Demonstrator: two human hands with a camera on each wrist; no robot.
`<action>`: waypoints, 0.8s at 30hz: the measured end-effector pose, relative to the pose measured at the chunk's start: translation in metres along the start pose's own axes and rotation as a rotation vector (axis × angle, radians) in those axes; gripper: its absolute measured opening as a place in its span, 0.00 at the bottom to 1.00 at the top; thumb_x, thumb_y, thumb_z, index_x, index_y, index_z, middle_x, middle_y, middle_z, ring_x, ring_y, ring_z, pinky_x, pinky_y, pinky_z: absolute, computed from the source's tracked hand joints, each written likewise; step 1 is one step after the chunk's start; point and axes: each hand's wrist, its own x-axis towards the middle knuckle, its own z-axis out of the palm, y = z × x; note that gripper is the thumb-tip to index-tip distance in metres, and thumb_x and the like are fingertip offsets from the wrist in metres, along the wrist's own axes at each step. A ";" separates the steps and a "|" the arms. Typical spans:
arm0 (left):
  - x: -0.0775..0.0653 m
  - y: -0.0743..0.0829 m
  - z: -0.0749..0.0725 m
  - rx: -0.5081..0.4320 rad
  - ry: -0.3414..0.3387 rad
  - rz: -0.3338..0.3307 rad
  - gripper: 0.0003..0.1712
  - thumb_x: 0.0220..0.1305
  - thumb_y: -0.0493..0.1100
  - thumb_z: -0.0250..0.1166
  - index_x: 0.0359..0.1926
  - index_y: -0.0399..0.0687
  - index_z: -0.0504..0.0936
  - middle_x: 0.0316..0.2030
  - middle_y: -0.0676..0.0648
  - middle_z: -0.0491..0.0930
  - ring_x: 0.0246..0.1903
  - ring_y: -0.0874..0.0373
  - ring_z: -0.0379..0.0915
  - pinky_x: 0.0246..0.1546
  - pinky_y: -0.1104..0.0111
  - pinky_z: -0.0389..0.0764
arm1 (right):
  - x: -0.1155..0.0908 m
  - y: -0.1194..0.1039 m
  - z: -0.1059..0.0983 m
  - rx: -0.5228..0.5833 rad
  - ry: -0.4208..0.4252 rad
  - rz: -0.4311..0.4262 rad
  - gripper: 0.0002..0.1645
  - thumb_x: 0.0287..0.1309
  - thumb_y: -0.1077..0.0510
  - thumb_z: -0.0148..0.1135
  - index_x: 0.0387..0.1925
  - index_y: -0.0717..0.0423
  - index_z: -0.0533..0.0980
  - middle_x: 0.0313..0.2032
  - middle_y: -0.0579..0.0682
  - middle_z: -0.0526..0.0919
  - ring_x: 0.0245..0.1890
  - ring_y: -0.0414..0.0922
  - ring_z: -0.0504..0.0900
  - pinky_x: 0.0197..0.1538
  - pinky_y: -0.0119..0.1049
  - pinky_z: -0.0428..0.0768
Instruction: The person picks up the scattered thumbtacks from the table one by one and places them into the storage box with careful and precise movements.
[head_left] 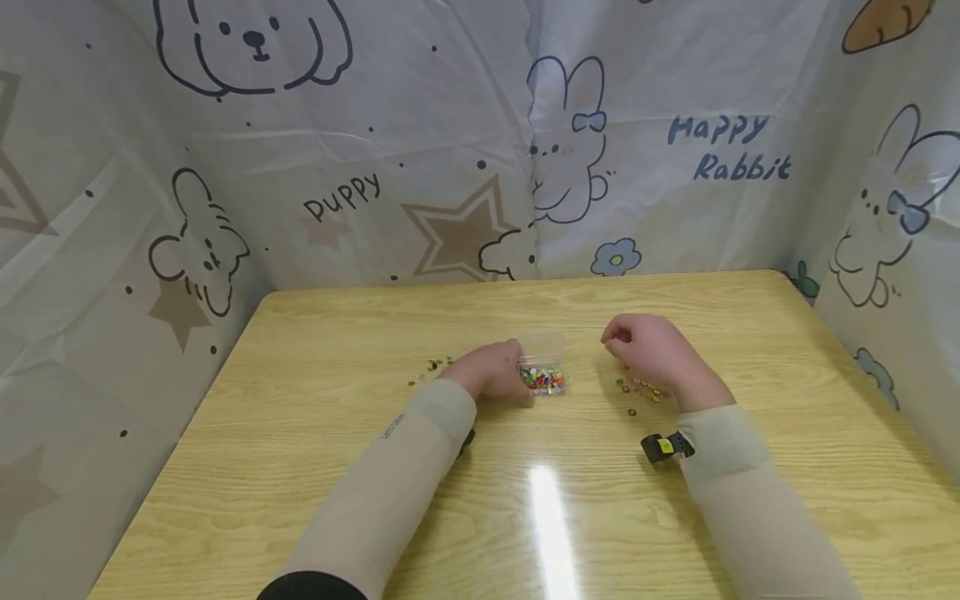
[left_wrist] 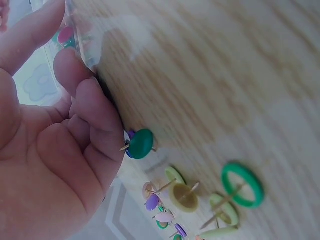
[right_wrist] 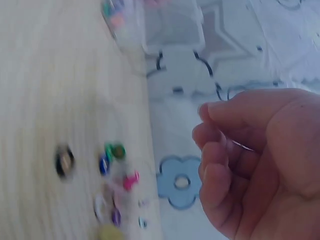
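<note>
My left hand (head_left: 491, 371) grips the left end of a small clear plastic box, thumb at the front and fingers behind. The box's lid (head_left: 543, 345) stands open at the back, and many-coloured thumbtacks (head_left: 543, 380) fill the tray. To the right of the box, my right hand (head_left: 648, 346) hovers over the table, fingers curled. Its thumb and index fingertips (right_wrist: 207, 111) meet in the right wrist view, with nothing showing between them. Loose thumbtacks (head_left: 647, 391) lie below that hand. A green-headed thumbtack (left_wrist: 141, 144) lies close beside my left hand.
More loose thumbtacks (head_left: 439, 364) are scattered left of the box, partly behind my left hand; several lie point up (left_wrist: 184, 196). The wooden table (head_left: 480, 517) meets a patterned cloth (head_left: 450, 150) at its back and sides.
</note>
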 end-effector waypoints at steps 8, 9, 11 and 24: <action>0.000 0.000 -0.001 0.010 0.004 -0.006 0.46 0.45 0.57 0.76 0.61 0.48 0.65 0.49 0.48 0.75 0.44 0.54 0.70 0.50 0.56 0.73 | -0.002 0.023 -0.009 -0.060 -0.045 0.091 0.11 0.64 0.57 0.51 0.42 0.54 0.78 0.37 0.53 0.79 0.29 0.47 0.73 0.37 0.46 0.74; 0.000 0.001 -0.001 0.012 0.004 -0.008 0.45 0.45 0.57 0.76 0.60 0.48 0.65 0.46 0.49 0.75 0.42 0.55 0.70 0.48 0.57 0.73 | -0.002 0.024 -0.008 -0.053 -0.064 0.103 0.11 0.63 0.57 0.51 0.41 0.55 0.78 0.36 0.53 0.79 0.29 0.47 0.74 0.36 0.45 0.74; 0.001 0.001 0.000 0.009 0.000 -0.006 0.43 0.45 0.56 0.76 0.59 0.48 0.66 0.41 0.50 0.75 0.39 0.55 0.70 0.45 0.58 0.74 | -0.002 0.027 -0.005 -0.036 -0.100 0.119 0.09 0.62 0.58 0.52 0.39 0.55 0.78 0.35 0.52 0.79 0.27 0.47 0.74 0.34 0.44 0.73; -0.001 0.000 -0.002 -0.020 -0.008 0.000 0.45 0.45 0.56 0.76 0.61 0.48 0.65 0.47 0.49 0.74 0.43 0.55 0.69 0.51 0.55 0.72 | -0.001 0.033 0.004 -0.012 -0.151 0.133 0.06 0.62 0.60 0.52 0.30 0.55 0.74 0.19 0.49 0.76 0.16 0.45 0.72 0.25 0.41 0.72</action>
